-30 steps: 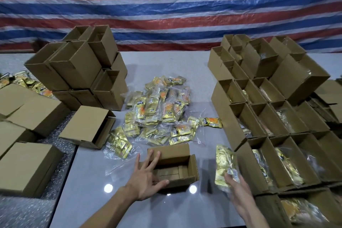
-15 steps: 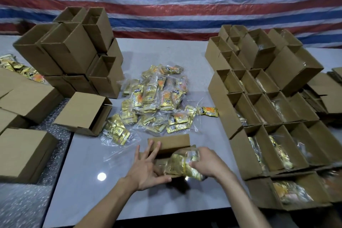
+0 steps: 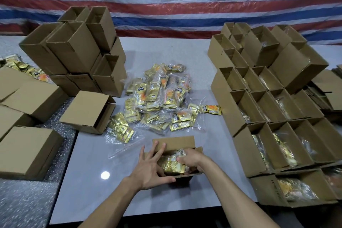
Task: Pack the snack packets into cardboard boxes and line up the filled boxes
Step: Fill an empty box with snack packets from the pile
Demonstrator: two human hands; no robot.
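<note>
An open cardboard box (image 3: 174, 143) lies on the grey table (image 3: 88, 187) right in front of me. My left hand (image 3: 150, 167) rests on its left edge with fingers spread and straight. Inside the box, my right hand (image 3: 190, 158) grips a clear bag of gold snack packets (image 3: 173, 165) and pushes it down. A heap of gold packets in clear bags (image 3: 159, 102) sits just behind the box. Filled open boxes (image 3: 277, 140) stand in rows on the right.
Empty boxes (image 3: 74, 52) are stacked at the back left, with one box (image 3: 87, 111) lying on its side beside the heap. More closed boxes (image 3: 26, 150) sit on a foam-covered surface at the left. A striped tarpaulin (image 3: 166, 0) hangs behind.
My right hand brought the bag of packets from beside the filled boxes over to the open box and pressed it down inside. My left hand stayed on the box's left edge.
</note>
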